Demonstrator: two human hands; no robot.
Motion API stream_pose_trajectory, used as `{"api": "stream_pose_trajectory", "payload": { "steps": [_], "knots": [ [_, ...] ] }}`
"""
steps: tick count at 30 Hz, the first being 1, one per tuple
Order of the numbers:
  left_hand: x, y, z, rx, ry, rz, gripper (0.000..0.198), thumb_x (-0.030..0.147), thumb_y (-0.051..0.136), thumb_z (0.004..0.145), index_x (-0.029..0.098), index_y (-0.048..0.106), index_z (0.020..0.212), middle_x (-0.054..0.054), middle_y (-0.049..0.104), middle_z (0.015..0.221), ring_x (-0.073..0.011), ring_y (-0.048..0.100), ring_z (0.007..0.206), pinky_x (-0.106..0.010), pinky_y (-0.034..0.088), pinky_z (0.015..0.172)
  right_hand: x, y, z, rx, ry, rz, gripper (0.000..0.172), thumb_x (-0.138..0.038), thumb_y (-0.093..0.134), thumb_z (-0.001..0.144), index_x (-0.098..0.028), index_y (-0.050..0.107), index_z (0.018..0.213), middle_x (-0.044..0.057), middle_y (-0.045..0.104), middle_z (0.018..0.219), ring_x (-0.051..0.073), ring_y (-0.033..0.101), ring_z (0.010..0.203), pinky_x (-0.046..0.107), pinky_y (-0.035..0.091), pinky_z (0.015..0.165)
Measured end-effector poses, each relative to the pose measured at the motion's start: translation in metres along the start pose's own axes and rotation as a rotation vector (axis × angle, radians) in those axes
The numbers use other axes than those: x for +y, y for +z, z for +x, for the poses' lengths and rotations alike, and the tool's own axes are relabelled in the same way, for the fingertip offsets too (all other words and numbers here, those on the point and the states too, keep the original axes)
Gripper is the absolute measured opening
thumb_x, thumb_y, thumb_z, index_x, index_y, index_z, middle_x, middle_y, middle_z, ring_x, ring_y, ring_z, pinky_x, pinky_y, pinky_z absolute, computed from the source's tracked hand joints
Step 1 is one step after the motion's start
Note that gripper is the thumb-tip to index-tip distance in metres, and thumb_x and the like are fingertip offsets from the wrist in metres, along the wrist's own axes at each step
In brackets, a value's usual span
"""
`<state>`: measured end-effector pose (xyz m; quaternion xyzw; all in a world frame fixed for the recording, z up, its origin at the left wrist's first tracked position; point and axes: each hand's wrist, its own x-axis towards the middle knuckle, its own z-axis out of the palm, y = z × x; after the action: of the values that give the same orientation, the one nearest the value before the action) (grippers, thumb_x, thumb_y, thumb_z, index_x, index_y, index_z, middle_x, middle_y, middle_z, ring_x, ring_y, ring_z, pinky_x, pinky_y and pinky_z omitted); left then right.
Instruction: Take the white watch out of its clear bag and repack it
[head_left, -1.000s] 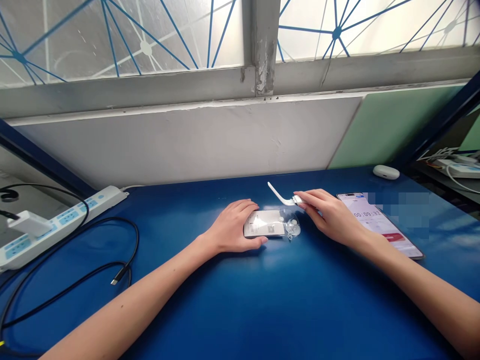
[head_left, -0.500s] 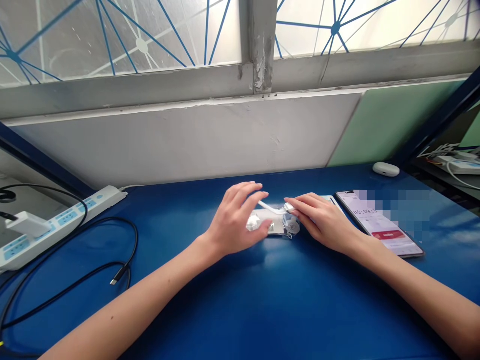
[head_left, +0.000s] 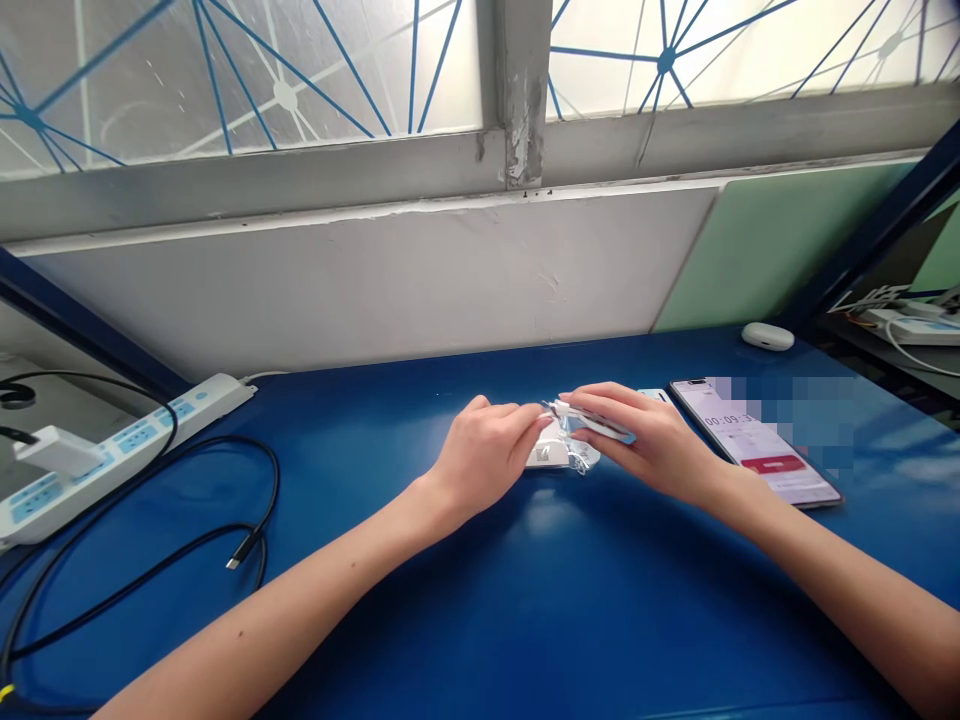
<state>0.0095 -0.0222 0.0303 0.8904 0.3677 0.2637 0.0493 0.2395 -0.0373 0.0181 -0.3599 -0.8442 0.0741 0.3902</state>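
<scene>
Centre frame, the left hand (head_left: pixel 487 455) and right hand (head_left: pixel 652 440) pinch a slim white piece (head_left: pixel 601 424) over a clear plastic packet (head_left: pixel 555 456); light, even grips suit it.

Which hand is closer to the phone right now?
Right. The right hand is just left of the phone; the left hand is farther left, with the right hand between it and the phone.

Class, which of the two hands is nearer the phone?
The right hand: it is close beside the phone, while the left hand is farther off, beyond the right hand.
</scene>
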Motion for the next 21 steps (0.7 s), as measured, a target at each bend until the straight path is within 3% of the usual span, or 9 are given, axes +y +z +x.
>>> {"api": "stream_pose_trajectory", "payload": {
  "steps": [3, 6, 10, 14, 17, 21],
  "knots": [
    [-0.001, -0.003, 0.003, 0.013, -0.132, -0.218, 0.034, 0.034, 0.041, 0.103, 0.019, 0.067, 0.087, 0.001, 0.068, 0.071, -0.0107, 0.050, 0.056, -0.028, 0.034, 0.067, 0.001, -0.006, 0.013, 0.122, 0.110, 0.194, 0.019, -0.027, 0.068, 0.088, -0.024, 0.072, 0.107, 0.007, 0.073, 0.105, 0.023, 0.068, 0.093, 0.038, 0.055, 0.082],
    [0.003, -0.005, 0.007, -0.030, -0.270, -0.587, 0.040, 0.042, 0.043, 0.101, 0.018, 0.067, 0.080, 0.000, 0.065, 0.069, -0.0099, 0.047, 0.053, -0.025, 0.036, 0.058, 0.000, -0.006, 0.035, 0.254, 0.320, 0.500, 0.014, -0.034, 0.075, 0.081, -0.023, 0.074, 0.089, 0.003, 0.074, 0.086, 0.022, 0.067, 0.080, 0.036, 0.054, 0.073],
    [0.010, -0.004, 0.013, -0.162, -0.451, -1.220, 0.038, 0.047, 0.049, 0.098, 0.014, 0.067, 0.088, -0.005, 0.068, 0.076, -0.0105, 0.055, 0.057, -0.024, 0.047, 0.061, -0.002, 0.007, 0.070, 0.227, 0.501, 0.892, 0.025, -0.041, 0.071, 0.084, -0.020, 0.069, 0.070, -0.001, 0.063, 0.069, 0.014, 0.058, 0.067, 0.029, 0.050, 0.065],
    [0.009, -0.002, 0.013, -0.252, -0.597, -1.612, 0.035, 0.043, 0.052, 0.097, 0.011, 0.067, 0.093, -0.008, 0.068, 0.079, -0.0142, 0.063, 0.062, -0.029, 0.054, 0.064, -0.006, 0.027, 0.092, 0.103, 0.669, 1.252, 0.025, -0.043, 0.066, 0.088, -0.018, 0.072, 0.085, 0.002, 0.069, 0.085, 0.014, 0.062, 0.079, 0.025, 0.052, 0.072],
    [0.007, 0.000, 0.012, -0.231, -0.625, -1.710, 0.032, 0.035, 0.047, 0.100, 0.010, 0.066, 0.095, -0.008, 0.068, 0.079, -0.0155, 0.066, 0.063, -0.031, 0.056, 0.067, -0.011, 0.036, 0.098, -0.019, 0.801, 1.499, 0.035, -0.044, 0.047, 0.098, -0.019, 0.070, 0.102, 0.006, 0.073, 0.100, 0.017, 0.068, 0.093, 0.029, 0.055, 0.085],
    [0.008, 0.001, 0.011, -0.254, -0.656, -1.738, 0.034, 0.032, 0.042, 0.103, 0.009, 0.065, 0.094, -0.009, 0.068, 0.080, -0.0158, 0.067, 0.063, -0.032, 0.058, 0.067, -0.014, 0.036, 0.098, -0.109, 0.823, 1.639, 0.039, -0.038, 0.036, 0.102, -0.016, 0.066, 0.111, 0.009, 0.074, 0.110, 0.017, 0.070, 0.099, 0.032, 0.053, 0.095]
  ]
}}
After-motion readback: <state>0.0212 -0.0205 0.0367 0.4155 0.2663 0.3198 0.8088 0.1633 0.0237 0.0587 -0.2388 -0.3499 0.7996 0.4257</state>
